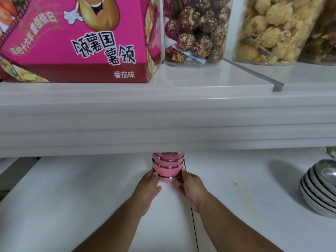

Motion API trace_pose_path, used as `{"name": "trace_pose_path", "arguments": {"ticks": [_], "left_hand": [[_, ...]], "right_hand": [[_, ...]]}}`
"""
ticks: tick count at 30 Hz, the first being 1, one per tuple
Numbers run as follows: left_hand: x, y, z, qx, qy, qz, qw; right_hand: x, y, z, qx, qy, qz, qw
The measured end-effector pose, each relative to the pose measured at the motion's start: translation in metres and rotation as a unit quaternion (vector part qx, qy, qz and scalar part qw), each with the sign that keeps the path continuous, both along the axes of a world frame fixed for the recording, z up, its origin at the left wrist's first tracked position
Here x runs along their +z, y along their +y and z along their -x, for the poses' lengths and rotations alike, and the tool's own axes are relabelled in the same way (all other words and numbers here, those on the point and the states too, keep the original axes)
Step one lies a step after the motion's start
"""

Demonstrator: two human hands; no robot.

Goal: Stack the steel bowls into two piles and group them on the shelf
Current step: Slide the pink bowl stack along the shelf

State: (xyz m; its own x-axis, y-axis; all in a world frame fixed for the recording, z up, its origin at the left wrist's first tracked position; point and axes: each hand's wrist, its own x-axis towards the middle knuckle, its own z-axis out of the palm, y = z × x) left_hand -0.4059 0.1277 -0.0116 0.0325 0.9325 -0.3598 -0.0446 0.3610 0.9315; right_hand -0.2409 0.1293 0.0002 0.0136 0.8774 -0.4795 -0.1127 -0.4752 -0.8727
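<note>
Bowls in a tall pink stack stand on the lower shelf, far back under the thick white upper shelf, whose front edge hides the top of the stack. The left hand and right hand are pressed against its lowest bowls from either side, fingers curled around the base.

The biggest risk, as I judge it, is the pile itself: it is tall and narrow and held only at the bottom, so a quick slide could tip the upper bowls off. The hidden top could also catch on the underside of the upper shelf if the stack is lifted. A lesser worry is the second pile of plain steel bowls, lying tilted well apart at the right edge; pushing the two together could knock it.

On the upper shelf, a big pink snack box is shut, contents unseen. A clear tub holds pale yellow puffed snacks. A smaller clear jar holds dark brown coated balls.
</note>
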Motion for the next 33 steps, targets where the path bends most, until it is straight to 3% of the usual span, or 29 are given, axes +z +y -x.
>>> {"name": "trace_pose_path", "arguments": {"ticks": [8,12,15,17,21,24,28,33], "left_hand": [[0.000,0.008,0.003,0.018,0.050,0.018,0.998],[0.006,-0.009,-0.001,0.005,0.185,0.040,0.982],[0.006,-0.024,-0.005,-0.066,0.293,0.021,0.954],[0.006,-0.035,-0.010,-0.122,0.366,-0.002,0.923],[0.009,-0.056,-0.025,-0.199,0.516,-0.054,0.832],[0.015,-0.073,-0.051,-0.224,0.590,-0.085,0.771],[0.021,-0.093,-0.098,-0.221,0.617,-0.086,0.750],[0.029,-0.122,-0.163,-0.221,0.625,-0.068,0.746]], "right_hand": [[0.003,0.005,-0.003,-0.007,-0.027,0.019,0.999],[0.004,-0.006,-0.010,0.018,-0.101,0.018,0.995],[0.008,-0.019,-0.016,0.076,-0.192,-0.022,0.978],[0.008,-0.028,-0.024,0.152,-0.308,-0.074,0.936],[0.003,-0.049,-0.046,0.270,-0.554,-0.174,0.768],[-0.001,-0.060,-0.071,0.326,-0.624,-0.174,0.689],[0.003,-0.074,-0.113,0.353,-0.643,-0.177,0.657],[0.006,-0.100,-0.174,0.367,-0.624,-0.179,0.666]]}}
